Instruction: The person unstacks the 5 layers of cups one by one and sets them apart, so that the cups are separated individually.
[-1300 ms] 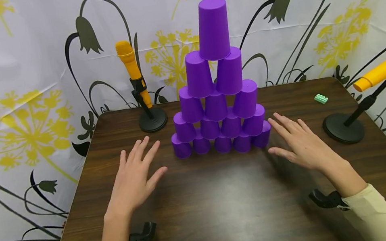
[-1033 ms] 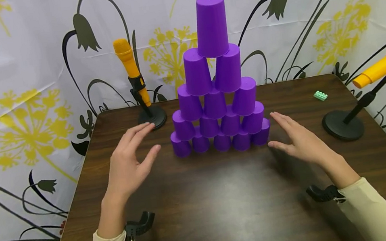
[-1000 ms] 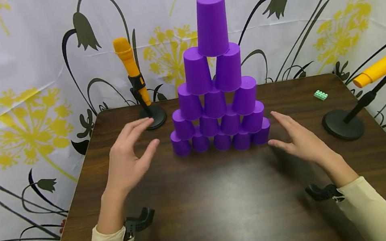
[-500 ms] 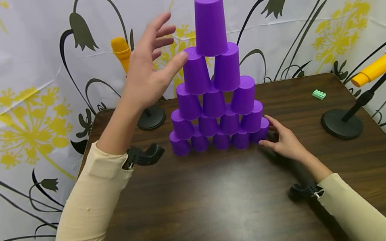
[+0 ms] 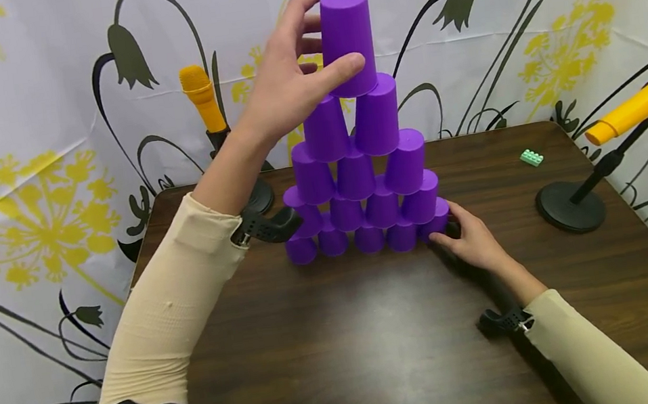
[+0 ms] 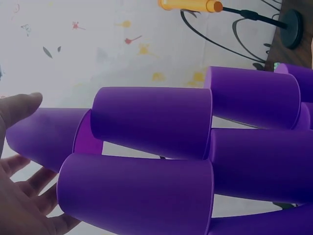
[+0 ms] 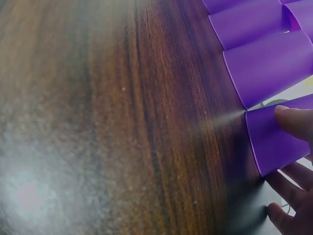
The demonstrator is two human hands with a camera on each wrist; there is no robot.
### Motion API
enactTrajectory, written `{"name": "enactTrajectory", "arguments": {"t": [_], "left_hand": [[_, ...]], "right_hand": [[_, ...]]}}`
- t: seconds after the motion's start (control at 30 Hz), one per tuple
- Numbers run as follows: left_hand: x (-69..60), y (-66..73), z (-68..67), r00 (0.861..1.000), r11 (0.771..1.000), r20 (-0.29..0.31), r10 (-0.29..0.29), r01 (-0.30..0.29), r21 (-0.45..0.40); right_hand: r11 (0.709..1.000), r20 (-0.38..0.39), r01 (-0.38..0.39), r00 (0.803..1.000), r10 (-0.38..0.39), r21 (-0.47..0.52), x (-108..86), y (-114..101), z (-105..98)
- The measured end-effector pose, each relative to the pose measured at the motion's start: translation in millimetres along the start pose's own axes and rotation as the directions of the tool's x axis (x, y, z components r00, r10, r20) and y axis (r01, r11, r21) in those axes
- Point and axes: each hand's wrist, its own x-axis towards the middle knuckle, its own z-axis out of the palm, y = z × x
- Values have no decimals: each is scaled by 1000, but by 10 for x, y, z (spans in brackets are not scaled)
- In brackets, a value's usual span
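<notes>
A pyramid of upside-down purple cups point(image 5: 355, 174) stands on the dark wooden table, narrowing to a single top cup point(image 5: 349, 31). My left hand point(image 5: 285, 74) is around that top cup with fingers spread: the thumb crosses its front, the other fingers reach its far left side. In the left wrist view the thumb point(image 6: 22, 106) lies along one edge of the cup; firm contact cannot be made out. Down at the right end of the bottom row, my right hand point(image 5: 475, 243) holds the corner cup point(image 7: 276, 139) between thumb and fingers, with some fingertips hidden behind it.
On the left, partly behind my left arm, a yellow microphone point(image 5: 202, 98) stands on a black stand. Another yellow microphone point(image 5: 645, 97) leans on its round black base point(image 5: 570, 207) at right. A small green toy brick point(image 5: 531, 157) lies near the back edge.
My left hand has risen from the table's left side to the top cup. My right hand has moved slightly left onto the bottom-right cup. The pyramid keeps its shape.
</notes>
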Motion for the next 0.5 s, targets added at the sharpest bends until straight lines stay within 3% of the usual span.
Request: {"name": "enactTrajectory", "arguments": {"t": [0.27, 0.5], "left_hand": [[14, -43, 13, 998, 998, -6, 65, -64, 19], [15, -63, 17, 997, 997, -32, 68, -69, -22]], "right_hand": [[999, 10, -21, 1000, 21, -29, 3, 14, -9], [998, 22, -36, 999, 37, -56, -5, 25, -12]]}}
